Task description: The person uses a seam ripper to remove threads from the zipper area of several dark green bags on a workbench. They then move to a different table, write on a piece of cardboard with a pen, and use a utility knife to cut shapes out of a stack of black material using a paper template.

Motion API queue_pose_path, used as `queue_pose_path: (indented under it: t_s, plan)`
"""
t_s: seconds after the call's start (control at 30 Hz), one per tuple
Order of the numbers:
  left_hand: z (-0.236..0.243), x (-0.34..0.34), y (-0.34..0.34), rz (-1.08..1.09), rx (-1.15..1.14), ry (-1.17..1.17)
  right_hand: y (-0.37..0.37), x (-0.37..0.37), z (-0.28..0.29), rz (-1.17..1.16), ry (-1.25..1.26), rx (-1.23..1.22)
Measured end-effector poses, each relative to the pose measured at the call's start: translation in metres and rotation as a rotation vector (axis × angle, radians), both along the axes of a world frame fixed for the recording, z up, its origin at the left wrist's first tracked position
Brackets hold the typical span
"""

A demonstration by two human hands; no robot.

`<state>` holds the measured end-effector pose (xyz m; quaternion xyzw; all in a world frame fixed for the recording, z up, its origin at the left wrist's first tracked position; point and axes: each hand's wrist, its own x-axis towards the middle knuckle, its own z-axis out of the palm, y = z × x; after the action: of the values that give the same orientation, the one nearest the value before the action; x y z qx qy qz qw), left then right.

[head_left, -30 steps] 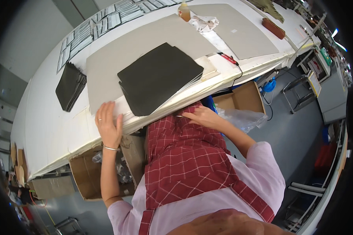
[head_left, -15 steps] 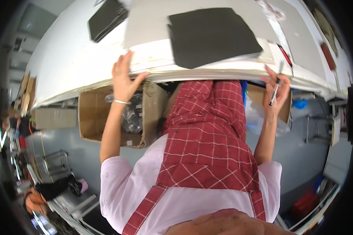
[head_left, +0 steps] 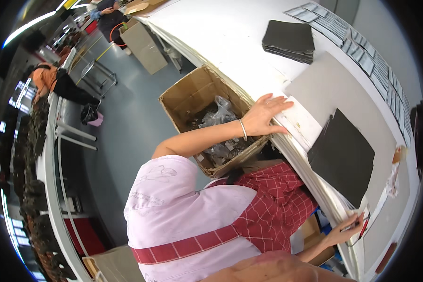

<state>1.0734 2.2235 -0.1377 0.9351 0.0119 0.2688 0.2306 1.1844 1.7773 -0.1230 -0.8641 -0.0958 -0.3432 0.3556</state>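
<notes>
My left hand [head_left: 266,116] rests on the edge of the white table [head_left: 211,33], fingers spread and nothing in them. To its right a small pile of black sheets [head_left: 342,157] lies near the front edge, over a grey board. Beside the near corner of that pile is my right hand [head_left: 345,231], its fingers closed on a slim dark pen [head_left: 348,227]. A red-handled tool [head_left: 364,225] lies close to those fingertips. Farther back on the table stands a thicker stack of black sheets [head_left: 289,40].
Below the table edge an open cardboard box [head_left: 181,96] holds clear plastic bags [head_left: 219,113]. Sheets with dark striped drawings [head_left: 362,51] line the table's far side. A person in orange [head_left: 44,77] bends over at the left; another person [head_left: 110,19] is at the top.
My view has swung to the left, so the table now runs slantwise. The left hand stays at the table edge; the right, still with the pen, has come to the edge by the sheets.
</notes>
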Motion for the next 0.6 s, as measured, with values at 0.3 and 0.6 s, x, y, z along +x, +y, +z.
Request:
queue_pose_path:
  t_s: [0.3,0.6]
  plan:
    - [-0.01,-0.022,-0.008,0.037,-0.087,-0.092,-0.019,-0.039,0.005,0.055,0.114,-0.096]
    - [0.0,-0.011,-0.008,-0.047,0.575,-0.263,-0.073,-0.032,-0.024,0.214,0.045,-0.056]
